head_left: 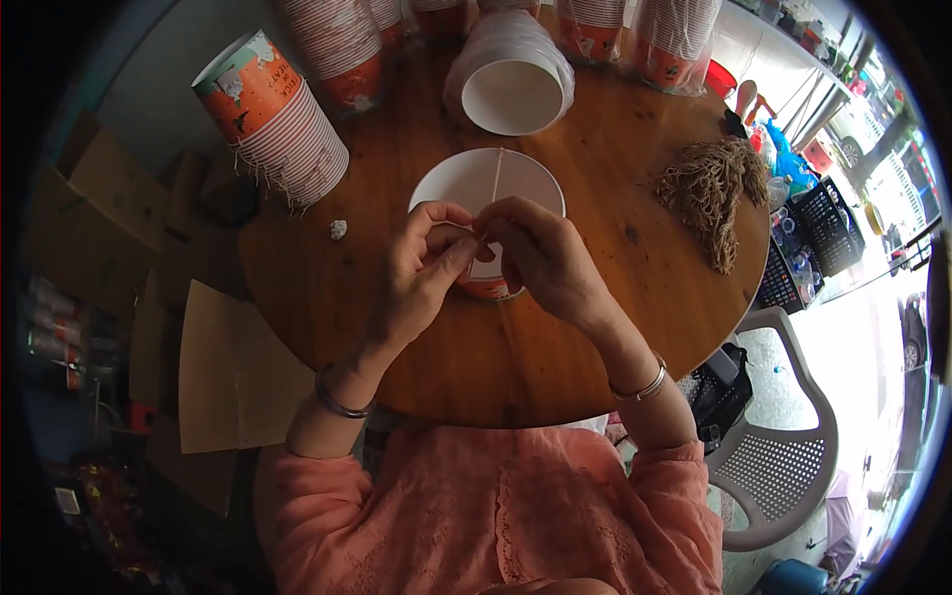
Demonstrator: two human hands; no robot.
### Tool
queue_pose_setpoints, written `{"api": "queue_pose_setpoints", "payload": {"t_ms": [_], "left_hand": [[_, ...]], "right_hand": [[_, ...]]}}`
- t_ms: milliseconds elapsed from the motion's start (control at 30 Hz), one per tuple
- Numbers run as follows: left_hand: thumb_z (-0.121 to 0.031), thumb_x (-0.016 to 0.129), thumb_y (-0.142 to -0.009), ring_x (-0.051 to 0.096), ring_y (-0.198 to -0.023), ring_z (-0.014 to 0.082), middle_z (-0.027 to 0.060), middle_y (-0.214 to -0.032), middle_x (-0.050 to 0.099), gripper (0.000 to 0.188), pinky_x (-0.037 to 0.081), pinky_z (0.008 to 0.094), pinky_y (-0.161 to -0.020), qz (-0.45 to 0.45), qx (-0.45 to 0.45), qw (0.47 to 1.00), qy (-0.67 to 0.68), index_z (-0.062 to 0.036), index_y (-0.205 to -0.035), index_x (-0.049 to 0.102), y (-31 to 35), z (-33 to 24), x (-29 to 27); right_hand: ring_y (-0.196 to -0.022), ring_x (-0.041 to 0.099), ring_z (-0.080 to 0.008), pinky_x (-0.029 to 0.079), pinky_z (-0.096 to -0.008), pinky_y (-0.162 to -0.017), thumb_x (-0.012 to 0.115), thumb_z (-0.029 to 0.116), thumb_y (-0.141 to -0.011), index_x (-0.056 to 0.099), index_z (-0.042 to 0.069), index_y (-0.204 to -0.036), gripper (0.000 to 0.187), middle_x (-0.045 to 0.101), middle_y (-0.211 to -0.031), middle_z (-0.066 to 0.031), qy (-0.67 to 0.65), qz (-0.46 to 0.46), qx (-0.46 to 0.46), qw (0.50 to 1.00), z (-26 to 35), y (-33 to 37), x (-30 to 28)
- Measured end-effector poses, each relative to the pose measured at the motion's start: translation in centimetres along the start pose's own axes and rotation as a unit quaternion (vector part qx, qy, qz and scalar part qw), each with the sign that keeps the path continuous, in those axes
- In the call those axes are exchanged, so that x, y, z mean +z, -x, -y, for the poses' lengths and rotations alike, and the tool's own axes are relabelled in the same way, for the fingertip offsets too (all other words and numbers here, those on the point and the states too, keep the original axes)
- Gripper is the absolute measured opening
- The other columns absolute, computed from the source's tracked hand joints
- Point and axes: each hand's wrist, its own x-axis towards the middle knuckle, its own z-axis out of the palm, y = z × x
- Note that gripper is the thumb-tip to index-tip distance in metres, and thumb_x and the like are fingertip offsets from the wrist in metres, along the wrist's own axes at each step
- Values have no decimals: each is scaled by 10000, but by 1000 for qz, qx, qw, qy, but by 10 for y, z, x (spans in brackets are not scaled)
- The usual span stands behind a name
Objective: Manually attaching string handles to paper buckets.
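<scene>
A white-lined paper bucket [436, 180] with an orange outside stands on the round wooden table in front of me. A thin light cord [498, 171] runs from its far rim across the opening to my fingers. My left hand [421, 273] and my right hand [543, 260] meet over the near rim, both closed in a pinch on the cord. Their fingers hide the cord's end and part of the rim. At the left, a tilted stack of nested orange-and-white buckets [288, 129] has cords hanging from its sides. A bundle of tan cords [719, 183] lies at the table's right.
A plastic-wrapped bucket stack [512, 97] lies with its opening toward me. Other wrapped stacks [342, 55] line the table's far edge. A small white lump [338, 229] sits left of my hands. A grey chair [778, 461], black crate [831, 226] and cardboard [233, 367] surround the table.
</scene>
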Motion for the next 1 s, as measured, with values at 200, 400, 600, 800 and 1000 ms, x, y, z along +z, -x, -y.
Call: {"api": "queue_pose_setpoints", "payload": {"t_ms": [200, 400, 600, 800, 1000], "left_hand": [[-113, 568, -976, 624, -872, 82, 62, -975, 660, 161, 507, 210, -748, -22, 26, 999, 15, -18, -1096, 519, 3, 2, 4], [-112, 560, -981, 619, -858, 79, 47, -929, 658, 133, 512, 214, -760, -2, 27, 1000, -1, -22, -1075, 535, 3, 5, 1], [-95, 561, -978, 619, -835, 76, 43, -907, 666, 108, 519, 224, -772, -13, 65, 997, -30, -8, -1042, 565, 7, 6, 5], [-85, 570, -972, 623, -810, 76, 41, -905, 665, 116, 522, 217, -756, -25, 60, 997, -44, 6, -1043, 581, 10, 3, 10], [-47, 589, -951, 636, -818, 83, 44, -917, 665, 112, 531, 223, -759, -31, 58, 997, -28, 24, -1038, 590, 14, 2, 14]], "right_hand": [[-684, 611, -95, 504, -255, -600, 557, 85, -940, 646, -21, -1017, 159, 661, -806, -60, 1, 73, 68, 995, -1, 2, -10], [-690, 608, -85, 510, -258, -588, 603, 94, -914, 681, -21, -941, 142, 658, -741, -40, 25, 83, 65, 994, -3, -1, -16], [-693, 616, -85, 521, -259, -601, 611, 89, -895, 678, -15, -954, 137, 658, -752, -43, 25, 119, 91, 988, -3, -3, -21], [-689, 625, -86, 527, -253, -595, 601, 92, -890, 667, -17, -937, 136, 667, -782, -48, 39, 119, 100, 987, 2, 1, -21], [-693, 628, -85, 526, -244, -595, 629, 110, -894, 662, -12, -921, 129, 677, -790, -50, 18, 134, 101, 986, 5, 4, -23]]}}
